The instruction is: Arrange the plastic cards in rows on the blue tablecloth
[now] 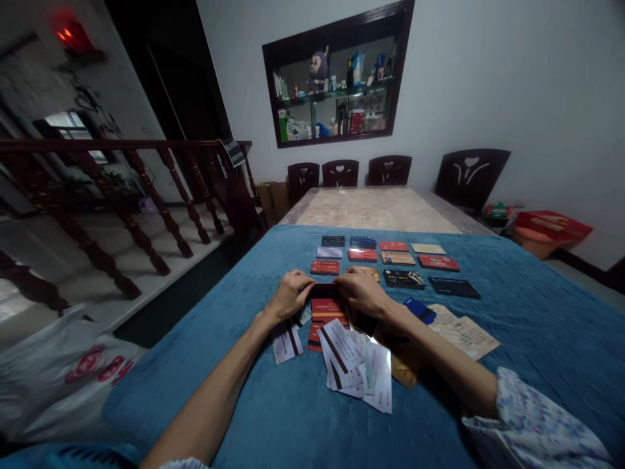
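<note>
My left hand (289,294) and my right hand (361,290) meet over a dark card (324,289) on the blue cloth (512,312), each pinching one end of it. Just below the hands lies a red card (327,309) on a loose heap of cards (351,365), many face down with magnetic stripes showing. Beyond the hands, several cards lie face up in neat rows (390,255), red, blue, black and beige. A blue card (420,310) and beige paper slips (463,333) lie by my right forearm.
The blue cloth covers the near part of a long marble-patterned table (375,208) with dark chairs (471,172) around its far end. A wall niche with shelves (336,78) hangs behind. A wooden stair railing (146,189) runs on the left; a white plastic bag (58,378) sits near left.
</note>
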A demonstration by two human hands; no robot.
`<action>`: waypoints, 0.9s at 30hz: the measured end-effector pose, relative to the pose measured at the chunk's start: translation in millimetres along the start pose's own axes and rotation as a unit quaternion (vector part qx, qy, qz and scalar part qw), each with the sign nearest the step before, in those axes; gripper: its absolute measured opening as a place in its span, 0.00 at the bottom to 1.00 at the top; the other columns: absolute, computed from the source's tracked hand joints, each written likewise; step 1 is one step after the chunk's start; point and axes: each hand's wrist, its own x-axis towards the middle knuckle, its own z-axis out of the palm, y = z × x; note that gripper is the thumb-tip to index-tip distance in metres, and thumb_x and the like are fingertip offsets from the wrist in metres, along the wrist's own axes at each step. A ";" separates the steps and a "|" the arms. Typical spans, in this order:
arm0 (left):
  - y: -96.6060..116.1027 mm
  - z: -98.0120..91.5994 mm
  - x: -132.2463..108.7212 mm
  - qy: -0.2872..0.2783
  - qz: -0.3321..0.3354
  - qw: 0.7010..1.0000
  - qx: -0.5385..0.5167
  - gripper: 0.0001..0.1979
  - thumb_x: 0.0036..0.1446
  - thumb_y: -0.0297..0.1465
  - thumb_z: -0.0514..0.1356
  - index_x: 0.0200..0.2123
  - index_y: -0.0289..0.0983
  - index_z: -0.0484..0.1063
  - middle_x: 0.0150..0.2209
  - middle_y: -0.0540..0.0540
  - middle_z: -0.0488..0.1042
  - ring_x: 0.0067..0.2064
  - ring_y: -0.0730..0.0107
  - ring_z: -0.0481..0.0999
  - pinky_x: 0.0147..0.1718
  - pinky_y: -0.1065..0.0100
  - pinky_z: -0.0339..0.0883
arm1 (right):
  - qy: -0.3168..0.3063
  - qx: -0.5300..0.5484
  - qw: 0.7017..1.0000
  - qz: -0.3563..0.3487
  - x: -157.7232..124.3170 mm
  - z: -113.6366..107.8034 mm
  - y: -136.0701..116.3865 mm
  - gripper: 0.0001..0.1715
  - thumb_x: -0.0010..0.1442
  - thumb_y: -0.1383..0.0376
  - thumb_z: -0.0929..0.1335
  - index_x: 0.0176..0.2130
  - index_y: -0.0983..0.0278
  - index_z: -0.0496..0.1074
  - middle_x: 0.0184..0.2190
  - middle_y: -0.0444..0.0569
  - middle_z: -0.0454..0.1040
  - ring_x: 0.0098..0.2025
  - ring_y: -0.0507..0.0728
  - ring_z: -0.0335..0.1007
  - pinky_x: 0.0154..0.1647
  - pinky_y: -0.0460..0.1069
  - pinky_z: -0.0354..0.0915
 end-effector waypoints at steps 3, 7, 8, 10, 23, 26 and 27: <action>-2.8 2.9 -0.1 0.026 -0.007 0.999 -0.023 0.09 0.60 0.24 0.59 0.40 0.36 0.79 0.38 0.44 0.79 0.42 0.66 0.75 0.45 0.64 0.68 | 0.020 -0.012 1.000 0.012 0.2 3.0 -2.4 0.21 0.62 0.71 0.64 0.53 0.61 0.74 0.44 0.55 0.76 0.51 0.61 0.67 0.50 0.52 0.59; -4.0 3.0 -0.8 0.023 -0.022 0.999 -0.036 0.12 0.58 0.20 0.58 0.41 0.37 0.79 0.38 0.45 0.78 0.42 0.67 0.75 0.46 0.64 0.69 | 0.035 -0.027 0.999 0.019 -0.8 4.2 -6.2 0.25 0.63 0.71 0.64 0.58 0.60 0.69 0.43 0.54 0.75 0.48 0.60 0.68 0.49 0.52 0.58; -4.4 3.2 -1.0 0.023 -0.026 0.999 -0.037 0.14 0.57 0.19 0.58 0.43 0.37 0.78 0.39 0.46 0.78 0.43 0.67 0.74 0.46 0.64 0.69 | 0.034 -0.031 0.999 0.021 -1.0 4.3 -6.8 0.25 0.63 0.71 0.64 0.59 0.60 0.68 0.43 0.54 0.75 0.48 0.60 0.68 0.49 0.52 0.58; -5.2 3.9 -1.6 0.021 -0.032 0.999 -0.035 0.19 0.55 0.17 0.57 0.46 0.38 0.77 0.42 0.46 0.79 0.44 0.67 0.74 0.48 0.64 0.69 | 0.029 -0.042 0.998 0.023 -1.2 4.8 -7.1 0.25 0.64 0.71 0.64 0.59 0.60 0.68 0.43 0.55 0.76 0.48 0.61 0.68 0.49 0.52 0.57; -2.5 8.8 -4.6 -0.039 -0.065 0.997 0.028 0.25 0.55 0.19 0.57 0.55 0.40 0.71 0.41 0.45 0.75 0.44 0.64 0.71 0.50 0.62 0.66 | -0.008 -0.078 0.997 0.012 -1.3 8.9 -7.5 0.31 0.63 0.67 0.64 0.64 0.58 0.61 0.49 0.54 0.78 0.54 0.64 0.65 0.52 0.55 0.54; -0.6 9.2 -4.6 -0.055 -0.071 0.995 0.050 0.25 0.56 0.21 0.57 0.57 0.41 0.69 0.42 0.45 0.75 0.45 0.62 0.70 0.51 0.59 0.64 | -0.011 -0.073 0.997 0.018 -2.6 7.8 -9.7 0.31 0.64 0.67 0.63 0.65 0.58 0.60 0.52 0.54 0.76 0.55 0.65 0.64 0.51 0.55 0.54; 0.3 9.5 -4.5 -0.059 -0.074 0.994 0.056 0.25 0.57 0.21 0.56 0.58 0.42 0.68 0.42 0.45 0.76 0.46 0.62 0.70 0.51 0.58 0.63 | -0.012 -0.070 0.997 0.019 -2.9 7.7 -10.0 0.32 0.64 0.67 0.63 0.65 0.58 0.60 0.52 0.54 0.76 0.55 0.65 0.64 0.51 0.55 0.55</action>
